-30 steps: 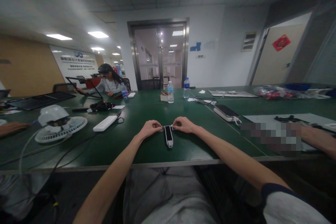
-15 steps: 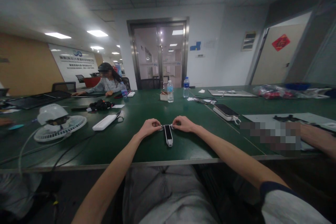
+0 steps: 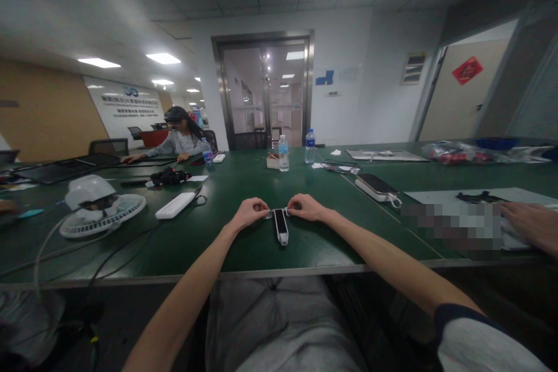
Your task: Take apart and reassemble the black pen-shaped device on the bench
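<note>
Head camera looks down past a lap in grey trousers (image 3: 272, 322) to a dark green table (image 3: 331, 247). Just beyond the table's near edge, the left hand (image 3: 247, 213) and right hand (image 3: 306, 207) meet at a slim black-and-white oblong device (image 3: 281, 226), which lies flat with its long axis pointing toward the person. The left fingers (image 3: 260, 206) and the right fingers (image 3: 293, 203) are curled together, each set pinching one end of a thin pale crossbar (image 3: 278, 210) at the device's far end. The two hands stay just apart, with the crossbar between them.

Left of the hands sit a white desk fan (image 3: 102, 215) with a grey cable and a white oblong box (image 3: 174, 206). On the right, a pale grey mat (image 3: 453, 196) lies under another person's hand (image 3: 532, 225), beside a pixelated patch (image 3: 449, 231). A black phone (image 3: 377, 183) rests on a white power bank (image 3: 370, 190) farther along the table.

Farther off stand two clear plastic water bottles (image 3: 283, 154) (image 3: 310, 147) and a black bundle (image 3: 169, 175). Beyond them, a seated person in a grey shirt and dark cap (image 3: 182, 135) rests both hands on the table. A steel-framed glass double door (image 3: 264, 90) fills the far wall.
</note>
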### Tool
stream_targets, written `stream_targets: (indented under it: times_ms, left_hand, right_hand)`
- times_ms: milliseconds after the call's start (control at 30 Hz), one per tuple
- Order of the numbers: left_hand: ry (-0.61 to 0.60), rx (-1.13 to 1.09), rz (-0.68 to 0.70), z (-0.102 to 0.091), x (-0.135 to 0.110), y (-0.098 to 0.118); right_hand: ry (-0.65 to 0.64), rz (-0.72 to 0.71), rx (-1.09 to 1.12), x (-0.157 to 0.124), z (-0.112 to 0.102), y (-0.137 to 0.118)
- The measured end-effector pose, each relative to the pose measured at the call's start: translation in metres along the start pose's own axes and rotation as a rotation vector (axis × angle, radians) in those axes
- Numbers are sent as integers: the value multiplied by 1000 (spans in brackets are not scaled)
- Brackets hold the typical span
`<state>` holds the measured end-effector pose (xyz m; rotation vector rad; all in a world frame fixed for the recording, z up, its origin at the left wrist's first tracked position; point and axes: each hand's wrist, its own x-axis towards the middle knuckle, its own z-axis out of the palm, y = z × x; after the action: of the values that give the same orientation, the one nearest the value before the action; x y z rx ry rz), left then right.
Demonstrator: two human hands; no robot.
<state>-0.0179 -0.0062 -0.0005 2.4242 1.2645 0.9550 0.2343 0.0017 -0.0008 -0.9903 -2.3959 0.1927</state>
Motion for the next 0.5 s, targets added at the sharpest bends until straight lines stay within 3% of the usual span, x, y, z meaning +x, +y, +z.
stream_targets:
  times_ms: [500]
  left_hand:
    - [6,27,-4,0,2,2]
  right_hand:
    - [-11,-10,-9,1,0,0]
